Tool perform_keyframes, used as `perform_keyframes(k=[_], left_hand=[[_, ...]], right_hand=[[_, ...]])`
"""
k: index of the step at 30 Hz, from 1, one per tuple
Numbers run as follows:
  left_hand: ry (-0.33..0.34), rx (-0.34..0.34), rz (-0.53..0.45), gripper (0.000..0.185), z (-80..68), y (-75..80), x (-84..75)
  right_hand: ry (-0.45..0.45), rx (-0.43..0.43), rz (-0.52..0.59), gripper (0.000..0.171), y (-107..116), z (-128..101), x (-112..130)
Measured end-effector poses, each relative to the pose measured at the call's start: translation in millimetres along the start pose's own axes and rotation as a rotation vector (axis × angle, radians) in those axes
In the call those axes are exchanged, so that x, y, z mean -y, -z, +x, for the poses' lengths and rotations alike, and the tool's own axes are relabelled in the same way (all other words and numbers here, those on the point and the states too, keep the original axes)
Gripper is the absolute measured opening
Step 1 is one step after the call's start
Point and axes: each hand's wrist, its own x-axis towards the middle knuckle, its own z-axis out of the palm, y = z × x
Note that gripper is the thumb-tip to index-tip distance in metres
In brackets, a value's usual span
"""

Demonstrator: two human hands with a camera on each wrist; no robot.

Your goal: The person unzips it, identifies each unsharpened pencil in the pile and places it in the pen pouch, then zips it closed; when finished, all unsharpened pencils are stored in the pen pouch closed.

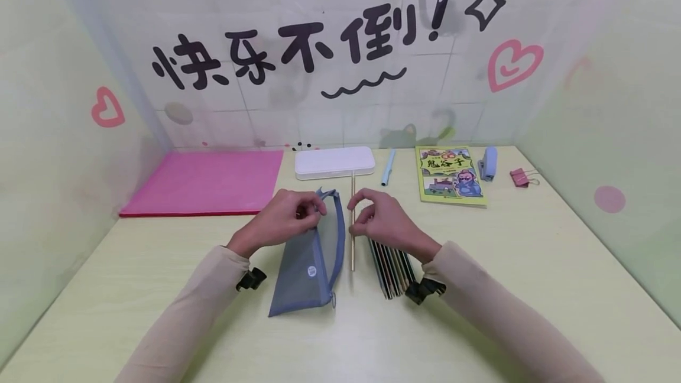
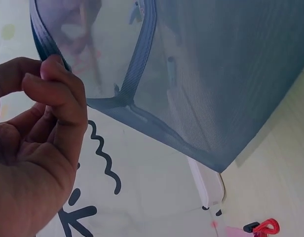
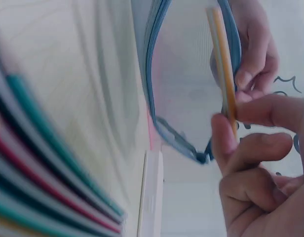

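— What is the left hand (image 1: 282, 217) doing?
— It is pinching the open rim of the grey-blue mesh zipper pouch (image 1: 314, 253), which is lying on the pale green table (image 1: 532, 265).
— And the right hand (image 1: 380, 220)?
— It is gripping a thin yellow pencil (image 1: 353, 235), seemingly just beside the pouch mouth; dark pencils (image 1: 393, 268) are lying underneath.

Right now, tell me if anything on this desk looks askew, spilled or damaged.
Nothing stands out. The left hand pinches the blue-grey mesh zip pouch open, the right hand pinches a thin yellow pencil, and the dark pencils lie bunched together.
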Motion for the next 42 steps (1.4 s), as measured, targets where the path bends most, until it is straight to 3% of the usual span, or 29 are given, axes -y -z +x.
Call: perform_keyframes(k=[5, 13, 24, 30, 34, 42], left_hand=[[0.014, -0.066, -0.014, 0.014, 0.7, -5.7, -2.5], [0.012, -0.172, -0.084, 0.014, 3.0, -9.0, -3.8], [-0.02, -0.134, -0.095, 0.015, 0.7, -12.3, -3.4], [0.002, -0.137, -0.087, 0.014, 0.4, -11.2, -1.7], [0.017, -0.13, -0.085, 0.014, 0.0, -10.7, -1.2], [0.024, -0.116, -0.071, 0.015, -0.2, -10.5, -3.0]], right_hand=[[0.011, -0.075, 0.041, 0.037, -13, 3, 7], [0.065, 0.008, 0.033, 0.035, -27, -4, 8], [0.166, 0.122, -0.065, 0.036, -24, -6, 10], [0.216, 0.063, -0.086, 0.025, -10, -12, 2], [0.18, 0.038, -0.145, 0.019, 3, -17, -9], [0.105, 0.112, -0.287, 0.012, 15, -23, -38]])
